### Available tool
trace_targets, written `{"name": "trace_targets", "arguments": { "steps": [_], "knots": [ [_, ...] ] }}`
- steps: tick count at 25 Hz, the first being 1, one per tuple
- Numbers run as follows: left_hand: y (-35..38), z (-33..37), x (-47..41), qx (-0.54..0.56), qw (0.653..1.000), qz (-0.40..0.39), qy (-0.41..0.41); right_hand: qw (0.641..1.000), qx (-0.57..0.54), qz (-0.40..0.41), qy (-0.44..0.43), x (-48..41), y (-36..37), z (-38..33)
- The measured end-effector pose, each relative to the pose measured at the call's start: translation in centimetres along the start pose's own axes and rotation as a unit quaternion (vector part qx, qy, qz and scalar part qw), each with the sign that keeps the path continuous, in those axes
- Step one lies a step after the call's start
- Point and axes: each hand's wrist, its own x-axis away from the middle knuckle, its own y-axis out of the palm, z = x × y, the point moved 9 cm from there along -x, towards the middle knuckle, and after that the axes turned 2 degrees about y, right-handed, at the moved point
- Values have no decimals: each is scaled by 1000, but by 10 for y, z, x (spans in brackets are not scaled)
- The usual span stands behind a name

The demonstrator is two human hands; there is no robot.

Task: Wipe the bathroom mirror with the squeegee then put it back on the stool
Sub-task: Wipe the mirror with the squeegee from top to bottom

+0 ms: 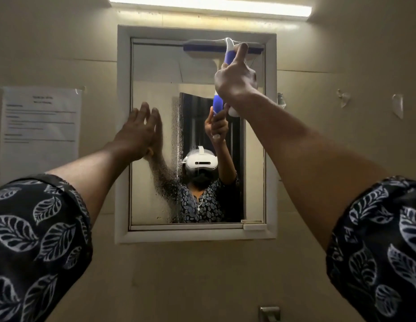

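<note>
The bathroom mirror (155, 73) hangs on the wall in a white frame. Its left strip is wet with droplets; its right part looks streak-free. My right hand (236, 77) grips the blue and white handle of the squeegee (202, 48), index finger stretched up along it. The squeegee's blade lies flat against the glass at the mirror's top right edge. My left hand (138, 133) is open, its fingers spread and pressed flat on the mirror's left side. The stool is out of view.
A lit tube lamp (209, 4) runs above the mirror. A printed paper notice (40, 131) is taped to the wall at left. Small wall hooks (397, 105) sit at right. A metal fitting (269, 313) shows below. A person's reflection fills the mirror's lower middle.
</note>
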Motion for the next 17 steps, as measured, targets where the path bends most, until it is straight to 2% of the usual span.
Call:
{"name": "trace_targets", "arguments": {
  "steps": [3, 6, 12, 17],
  "knots": [
    [0, 2, 1, -8, 1000, -3, 1, 998, 53, -21, 13, 13, -6, 6],
    [-3, 3, 2, -10, 1000, -6, -5, 997, 35, -63, 39, 53, -10, 20],
    [-5, 4, 1, -20, 1000, -17, -15, 982, 44, -149, 112, 215, 1, 97],
    [-1, 2, 0, -18, 1000, -16, -12, 940, 121, -245, 202, 310, 25, 152]
  ]
}}
